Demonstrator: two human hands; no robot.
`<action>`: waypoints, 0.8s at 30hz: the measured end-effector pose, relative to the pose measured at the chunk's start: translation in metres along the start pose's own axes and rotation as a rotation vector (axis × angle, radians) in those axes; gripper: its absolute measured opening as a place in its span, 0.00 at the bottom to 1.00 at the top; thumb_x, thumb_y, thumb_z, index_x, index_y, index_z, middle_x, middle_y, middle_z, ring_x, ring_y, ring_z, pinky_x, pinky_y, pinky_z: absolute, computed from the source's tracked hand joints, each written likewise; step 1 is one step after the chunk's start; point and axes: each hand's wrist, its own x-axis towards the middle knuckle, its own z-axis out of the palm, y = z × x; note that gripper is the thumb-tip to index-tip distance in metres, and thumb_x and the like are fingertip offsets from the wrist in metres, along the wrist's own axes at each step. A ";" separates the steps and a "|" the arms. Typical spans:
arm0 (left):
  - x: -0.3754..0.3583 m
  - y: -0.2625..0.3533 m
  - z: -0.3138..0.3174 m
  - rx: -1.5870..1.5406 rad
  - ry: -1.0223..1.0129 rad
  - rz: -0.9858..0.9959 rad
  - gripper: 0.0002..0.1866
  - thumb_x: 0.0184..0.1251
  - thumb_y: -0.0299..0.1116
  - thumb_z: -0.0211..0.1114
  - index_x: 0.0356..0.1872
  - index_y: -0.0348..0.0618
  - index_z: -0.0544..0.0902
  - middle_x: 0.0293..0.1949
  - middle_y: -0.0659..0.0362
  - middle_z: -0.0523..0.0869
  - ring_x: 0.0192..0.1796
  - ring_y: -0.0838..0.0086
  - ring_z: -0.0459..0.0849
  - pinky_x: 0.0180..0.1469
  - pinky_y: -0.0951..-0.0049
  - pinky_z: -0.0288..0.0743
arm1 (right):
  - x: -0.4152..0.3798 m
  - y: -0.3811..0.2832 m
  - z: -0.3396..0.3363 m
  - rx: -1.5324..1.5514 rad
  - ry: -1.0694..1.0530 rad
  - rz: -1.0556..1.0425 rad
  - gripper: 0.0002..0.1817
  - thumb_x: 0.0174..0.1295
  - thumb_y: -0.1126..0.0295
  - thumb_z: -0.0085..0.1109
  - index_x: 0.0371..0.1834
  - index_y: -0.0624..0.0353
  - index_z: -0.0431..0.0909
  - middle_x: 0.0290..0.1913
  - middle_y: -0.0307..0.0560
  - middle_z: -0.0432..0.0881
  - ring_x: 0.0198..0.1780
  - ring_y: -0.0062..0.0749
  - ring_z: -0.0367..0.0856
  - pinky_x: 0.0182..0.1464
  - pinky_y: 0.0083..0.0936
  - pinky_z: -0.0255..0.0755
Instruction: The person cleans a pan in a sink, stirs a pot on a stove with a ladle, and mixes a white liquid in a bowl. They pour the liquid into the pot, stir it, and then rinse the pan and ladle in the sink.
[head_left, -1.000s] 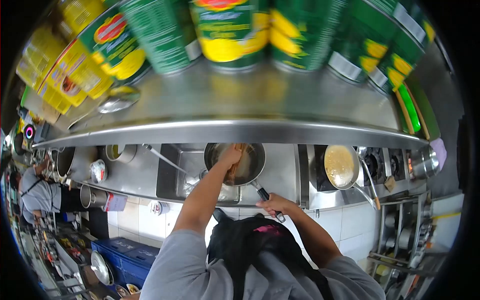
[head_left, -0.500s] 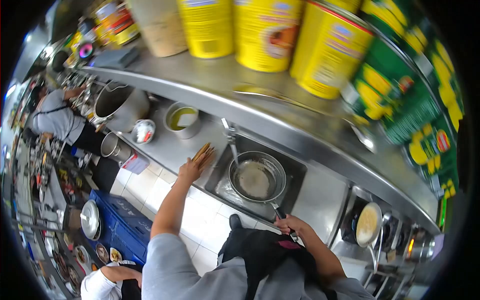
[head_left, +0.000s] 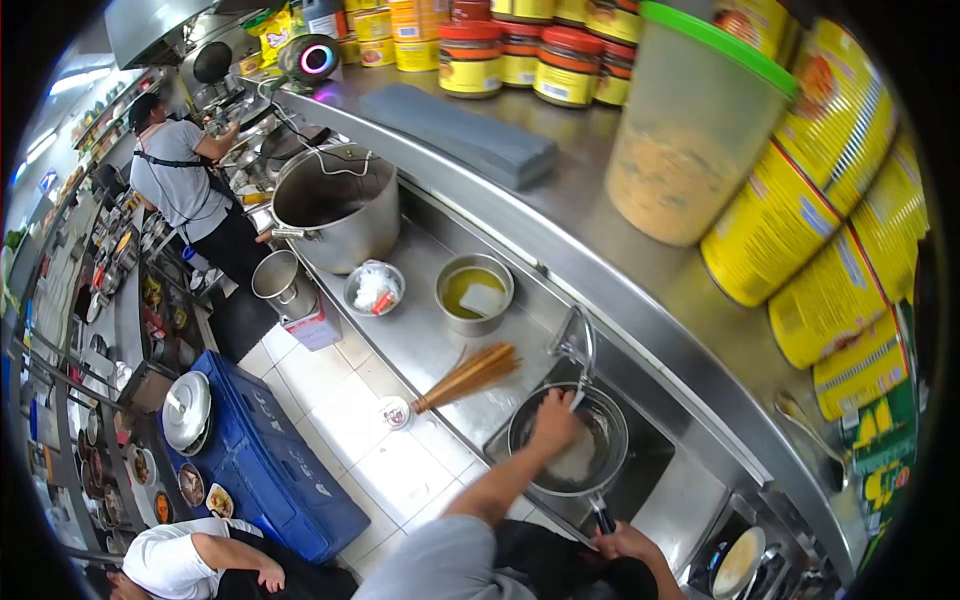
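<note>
My right hand is wrapped round the black handle of a frying pan, which sits over the sink. Cloudy liquid shows in the pan. Over the pan, close to the tap, is my left hand; its fingers are curled down and what they hold, if anything, is hidden. A bundle of thin brown sticks, like a brush, lies on the steel counter to the left of the sink.
Left along the counter stand a pot of yellow liquid, a small bowl and a large pot. Cans and a tub line the shelf above. Two co-workers and a blue bin are leftward; another pan is lower right.
My left hand has let go of the stick brush, which now lies on the counter, and has moved right over the pan. The camera view has turned toward the left.
</note>
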 end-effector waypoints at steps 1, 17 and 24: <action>0.001 0.020 0.013 -0.094 0.095 -0.038 0.22 0.58 0.30 0.63 0.55 0.40 0.76 0.51 0.40 0.75 0.54 0.45 0.77 0.54 0.49 0.76 | -0.002 -0.007 0.009 -0.009 0.000 -0.002 0.12 0.58 0.72 0.69 0.32 0.54 0.71 0.16 0.33 0.69 0.15 0.21 0.67 0.20 0.23 0.63; -0.011 -0.027 0.001 0.545 -0.770 0.535 0.26 0.72 0.45 0.55 0.69 0.50 0.73 0.71 0.48 0.70 0.70 0.54 0.73 0.68 0.51 0.68 | -0.064 -0.011 0.009 -0.082 0.338 0.014 0.09 0.62 0.62 0.64 0.31 0.54 0.77 0.19 0.34 0.73 0.21 0.17 0.71 0.22 0.20 0.64; -0.028 0.070 0.142 -0.743 -0.118 -0.249 0.19 0.66 0.43 0.67 0.45 0.38 0.76 0.44 0.39 0.80 0.51 0.48 0.80 0.50 0.50 0.71 | -0.015 0.020 -0.019 -0.251 0.316 -0.039 0.09 0.63 0.61 0.62 0.30 0.53 0.76 0.20 0.33 0.73 0.22 0.17 0.72 0.22 0.22 0.64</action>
